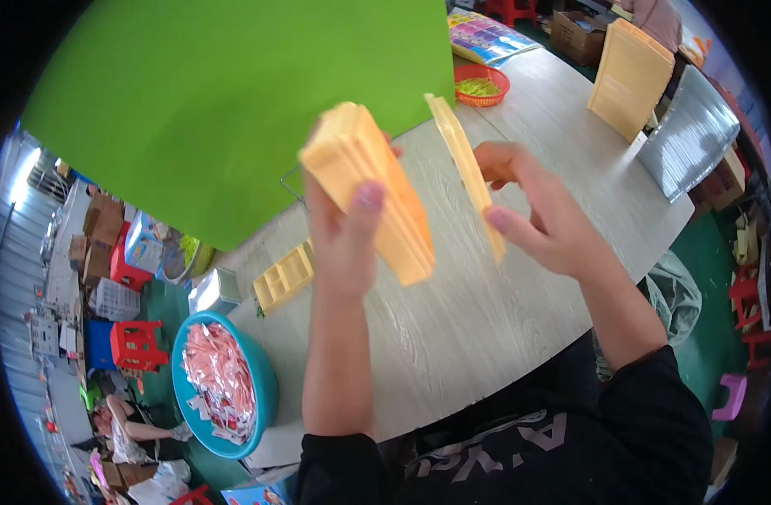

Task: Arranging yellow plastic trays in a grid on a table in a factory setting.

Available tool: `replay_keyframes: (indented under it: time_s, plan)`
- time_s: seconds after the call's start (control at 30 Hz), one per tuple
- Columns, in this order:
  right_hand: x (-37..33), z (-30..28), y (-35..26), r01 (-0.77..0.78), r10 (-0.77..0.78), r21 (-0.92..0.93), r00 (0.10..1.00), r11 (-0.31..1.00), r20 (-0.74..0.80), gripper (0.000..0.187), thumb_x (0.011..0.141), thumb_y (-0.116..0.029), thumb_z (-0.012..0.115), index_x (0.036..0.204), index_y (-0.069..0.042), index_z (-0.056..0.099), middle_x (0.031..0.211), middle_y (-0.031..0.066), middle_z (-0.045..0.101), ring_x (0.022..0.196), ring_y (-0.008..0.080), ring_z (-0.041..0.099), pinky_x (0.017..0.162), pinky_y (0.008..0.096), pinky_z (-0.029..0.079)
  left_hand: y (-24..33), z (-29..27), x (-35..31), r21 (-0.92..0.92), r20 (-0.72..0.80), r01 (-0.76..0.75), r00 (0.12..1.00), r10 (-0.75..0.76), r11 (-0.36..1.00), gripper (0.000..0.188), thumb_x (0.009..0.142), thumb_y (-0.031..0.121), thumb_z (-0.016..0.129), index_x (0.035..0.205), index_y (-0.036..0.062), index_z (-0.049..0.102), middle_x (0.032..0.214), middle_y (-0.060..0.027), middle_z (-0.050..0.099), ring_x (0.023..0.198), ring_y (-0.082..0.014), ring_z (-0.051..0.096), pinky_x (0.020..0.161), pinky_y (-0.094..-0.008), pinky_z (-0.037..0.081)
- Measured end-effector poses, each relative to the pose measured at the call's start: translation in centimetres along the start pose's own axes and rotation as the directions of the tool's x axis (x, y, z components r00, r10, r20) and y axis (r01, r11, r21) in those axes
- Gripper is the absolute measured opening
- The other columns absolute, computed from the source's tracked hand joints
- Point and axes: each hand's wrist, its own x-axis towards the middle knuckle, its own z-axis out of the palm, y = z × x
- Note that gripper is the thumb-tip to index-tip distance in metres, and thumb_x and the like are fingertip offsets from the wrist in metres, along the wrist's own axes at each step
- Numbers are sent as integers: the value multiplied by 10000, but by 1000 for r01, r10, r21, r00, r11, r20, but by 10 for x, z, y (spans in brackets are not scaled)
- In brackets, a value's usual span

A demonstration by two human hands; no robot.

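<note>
My left hand [349, 244] is closed round a stack of nested pale-yellow plastic trays [394, 206], held tilted above the table, thumb across its near side. To its right, my right hand [545, 206] pinches one thin yellow tray [463, 160] between thumb and fingers. That tray is seen nearly edge-on and is apart from the stack; both are slightly blurred. Another yellow tray [284, 276], divided into compartments, lies on the table left of my left forearm.
A big green panel [234, 101] stands at the far left of the pale wooden table [453, 337]. A teal basin [266, 396] of pink packets sits at left. Farther back are a red basket [491, 84] with green strips, a tall yellow tray stack [630, 76] and a silver sheet [690, 130].
</note>
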Motion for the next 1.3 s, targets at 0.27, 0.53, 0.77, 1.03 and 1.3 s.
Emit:
replay_keyframes:
  time_s: [0.27, 0.53, 0.77, 1.03, 1.3]
  plan:
    - [37, 26, 76, 126, 59, -631, 962, 766, 265, 549, 875, -266, 683, 1344, -32, 519, 1320, 192, 631, 1222, 337, 604, 1070, 438, 445, 38, -48, 9, 70, -285, -105, 951, 121, 992, 724, 1010, 532, 468, 1494, 4, 367, 1326, -241, 570, 1202, -378, 612, 979, -464, 543]
    - [88, 68, 141, 326, 47, -586, 846, 742, 531, 456, 849, -209, 646, 1259, -21, 583, 1380, 218, 594, 1266, 366, 575, 1099, 463, 424, 40, -56, 6, 5, -306, -141, 942, 135, 990, 741, 1029, 590, 374, 1499, 16, 386, 1347, -278, 562, 1225, -419, 604, 977, -487, 556]
    - [92, 74, 145, 384, -46, -584, 860, 715, 509, 540, 853, -198, 624, 1354, -25, 523, 1507, 233, 458, 1409, 380, 431, 1160, 488, 347, 24, -48, 9, -152, -214, -90, 975, 56, 984, 719, 1032, 591, 420, 1464, 17, 399, 1297, -191, 591, 1175, -304, 624, 954, -427, 557]
    - [56, 41, 54, 61, -68, 60, 990, 996, 121, 643, 1023, -423, 463, 1512, -18, 361, 1565, 179, 380, 1470, 302, 343, 1220, 448, 258, 25, -23, 6, -30, -153, -88, 985, 82, 996, 824, 962, 352, 667, 1533, -34, 215, 1316, -239, 562, 1185, -321, 602, 984, -424, 502]
    - [4, 25, 17, 160, -151, -177, 986, 971, 65, 816, 1072, -605, 290, 1626, -36, 102, 1641, 198, 261, 1510, 308, 291, 1215, 441, 249, 44, 14, -19, 244, -126, -325, 924, 362, 914, 898, 793, 347, 754, 1442, -73, 297, 1105, -254, 596, 1011, -438, 597, 894, -461, 492]
